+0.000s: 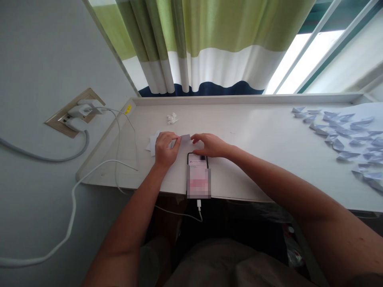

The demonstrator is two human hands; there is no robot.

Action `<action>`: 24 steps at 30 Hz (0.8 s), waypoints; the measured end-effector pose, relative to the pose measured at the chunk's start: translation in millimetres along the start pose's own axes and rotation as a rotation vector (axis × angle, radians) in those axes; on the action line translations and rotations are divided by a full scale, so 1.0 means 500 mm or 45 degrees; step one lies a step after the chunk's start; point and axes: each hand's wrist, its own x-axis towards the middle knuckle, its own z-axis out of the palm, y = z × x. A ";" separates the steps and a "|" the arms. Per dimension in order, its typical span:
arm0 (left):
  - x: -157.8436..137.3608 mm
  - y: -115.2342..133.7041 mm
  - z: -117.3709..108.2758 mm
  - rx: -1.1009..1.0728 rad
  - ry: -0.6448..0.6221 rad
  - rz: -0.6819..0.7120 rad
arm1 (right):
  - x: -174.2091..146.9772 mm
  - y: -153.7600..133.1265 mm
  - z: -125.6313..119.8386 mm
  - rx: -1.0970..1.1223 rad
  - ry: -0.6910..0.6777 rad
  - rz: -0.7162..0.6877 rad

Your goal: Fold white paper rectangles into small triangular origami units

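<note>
Paper (186,138), pale and thin, lies flat near the front-left part of the desk (257,135), just beyond the top of the phone (198,175), pinned under both hands. Left hand (165,149) curled narrow over its left portion, fingertips pressing down on the sheet; right hand (209,145) flatter, fingers stretched along the right edge, pinching or pressing a fold, with nothing else held. Judged as a creasing step: best done with one hand anchoring the sheet while the other runs along the fold line, edges lined up first, pressure kept even so the thin sheet neither slips on the smooth top nor tears. More white sheet (153,142) pokes out from under the left hand, corners sharp. Desk smooth, matte, off-white laminate with a raised back lip. Phone glossy and black-framed, screen lit, hanging slightly over the front edge, with a white cable (179,213) plugged into its lower end and drooping below. Crumpled scrap (172,118) small, white, lumpy, further back and well apart from the hands. Folded pieces (344,135) scattered over the right end, bluish-white, pointed and angular, many alike. Socket (73,113) on the left wall, beige plate with white plugs and a thick grey lead. Curtain (203,44) behind, soft pleated cloth in green, white and navy bands.
</note>
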 end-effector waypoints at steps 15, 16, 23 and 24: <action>0.001 0.006 -0.001 0.039 -0.056 -0.034 | -0.002 0.009 0.003 -0.038 -0.015 -0.079; 0.001 0.006 -0.001 0.038 -0.064 -0.044 | -0.002 0.010 0.003 -0.033 -0.010 -0.079; 0.001 0.008 -0.001 0.025 -0.053 -0.024 | -0.004 0.011 0.002 -0.040 -0.017 -0.098; 0.001 0.008 -0.001 0.025 -0.049 -0.013 | -0.004 0.010 0.002 -0.044 -0.024 -0.108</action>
